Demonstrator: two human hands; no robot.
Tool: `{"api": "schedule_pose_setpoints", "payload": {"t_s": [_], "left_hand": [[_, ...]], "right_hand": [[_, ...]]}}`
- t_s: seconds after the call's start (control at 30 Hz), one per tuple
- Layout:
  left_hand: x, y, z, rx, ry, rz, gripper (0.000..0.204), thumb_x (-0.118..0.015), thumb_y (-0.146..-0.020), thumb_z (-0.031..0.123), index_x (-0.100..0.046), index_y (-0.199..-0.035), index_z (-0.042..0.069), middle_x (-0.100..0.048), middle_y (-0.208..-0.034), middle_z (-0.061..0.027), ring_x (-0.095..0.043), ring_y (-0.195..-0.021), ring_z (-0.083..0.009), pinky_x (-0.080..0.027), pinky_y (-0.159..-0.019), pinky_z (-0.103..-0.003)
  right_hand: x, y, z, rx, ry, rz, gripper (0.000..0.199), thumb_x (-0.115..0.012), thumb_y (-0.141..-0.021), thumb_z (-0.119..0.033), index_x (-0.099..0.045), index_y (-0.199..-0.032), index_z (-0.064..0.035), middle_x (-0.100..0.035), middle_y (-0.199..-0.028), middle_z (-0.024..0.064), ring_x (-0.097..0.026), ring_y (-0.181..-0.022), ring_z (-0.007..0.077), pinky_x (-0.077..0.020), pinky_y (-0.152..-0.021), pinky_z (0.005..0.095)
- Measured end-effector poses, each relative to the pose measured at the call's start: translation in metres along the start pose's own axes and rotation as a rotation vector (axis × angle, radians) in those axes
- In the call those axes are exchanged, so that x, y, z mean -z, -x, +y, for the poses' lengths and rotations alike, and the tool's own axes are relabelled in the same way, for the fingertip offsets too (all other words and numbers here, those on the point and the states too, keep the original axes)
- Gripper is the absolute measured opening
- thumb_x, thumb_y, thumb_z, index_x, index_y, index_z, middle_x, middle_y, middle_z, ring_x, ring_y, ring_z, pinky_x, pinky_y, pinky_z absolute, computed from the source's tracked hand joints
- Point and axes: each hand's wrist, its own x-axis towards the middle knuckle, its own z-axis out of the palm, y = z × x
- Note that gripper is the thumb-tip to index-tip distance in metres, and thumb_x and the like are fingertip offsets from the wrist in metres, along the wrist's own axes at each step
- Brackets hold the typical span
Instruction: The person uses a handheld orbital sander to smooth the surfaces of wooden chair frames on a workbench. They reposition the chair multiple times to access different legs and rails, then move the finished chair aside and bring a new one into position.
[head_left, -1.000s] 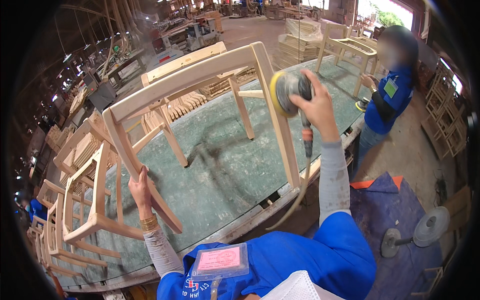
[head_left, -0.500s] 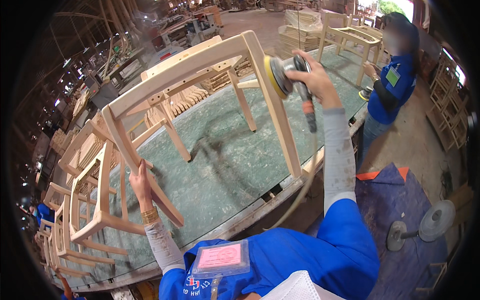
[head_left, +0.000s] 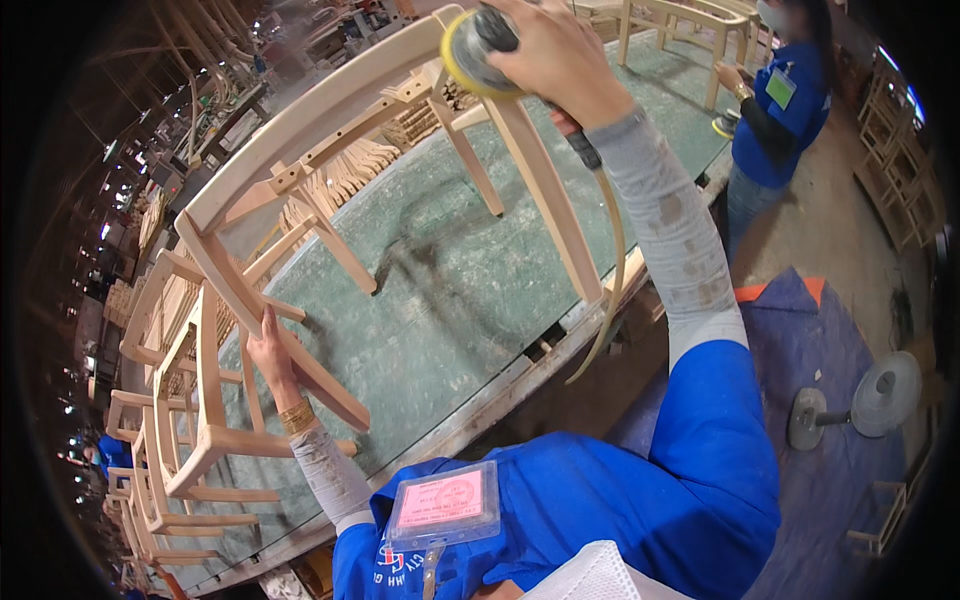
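Note:
A pale wooden chair frame (head_left: 300, 125) stands tilted toward me on the green-topped workbench (head_left: 450, 330). My left hand (head_left: 270, 358) grips its left upright, the fingers wrapped round the wood. High on the right, my right hand (head_left: 560, 55) holds an orbital sander (head_left: 482, 50) with a yellow-edged pad and a hose trailing down. The pad lies against the upper right corner of the frame, where the top rail meets the right upright. How firmly it presses I cannot tell.
Several more chair frames (head_left: 205, 400) crowd the bench at the left. Another person (head_left: 778, 110) in blue works at the far right beside a chair frame (head_left: 690, 20). Curved wooden parts (head_left: 350, 190) are stacked beyond the bench. A pedestal fan (head_left: 882, 395) stands at the lower right.
My right hand and the sander have moved up and left, from the outer side of the right upright to the frame's top corner. My left hand keeps its hold on the left upright.

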Motion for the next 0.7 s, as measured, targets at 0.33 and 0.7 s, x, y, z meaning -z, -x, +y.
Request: {"api": "schedule_pose_setpoints", "payload": {"t_s": [0.33, 0.7], "left_hand": [[-0.008, -0.013, 0.01, 0.018, -0.021, -0.021, 0.053, -0.065, -0.081, 0.049, -0.055, -0.094, -0.001, -0.051, -0.056, -0.0073, -0.053, -0.046, -0.0171, -0.042, -0.043, -0.028], [-0.009, -0.03, 0.016, 0.063, 0.015, -0.028, 0.051, -0.069, -0.078, 0.049, -0.057, -0.087, 0.0, -0.051, -0.056, -0.0069, -0.054, -0.048, -0.0169, -0.042, -0.044, -0.028]], "right_hand": [[0.013, 0.065, 0.018, -0.278, 0.111, -0.215, 0.06, -0.068, -0.069, -0.024, -0.051, -0.126, -0.0259, -0.058, -0.097, 0.0189, -0.058, -0.094, 0.035, -0.0475, -0.083, 0.0407], [0.057, 0.154, -0.009, -0.373, 0.121, -0.197, 0.061, -0.071, -0.069, -0.015, -0.051, -0.125, -0.0297, -0.052, -0.097, 0.0191, -0.062, -0.081, 0.0362, -0.0526, -0.071, 0.0412]]}}
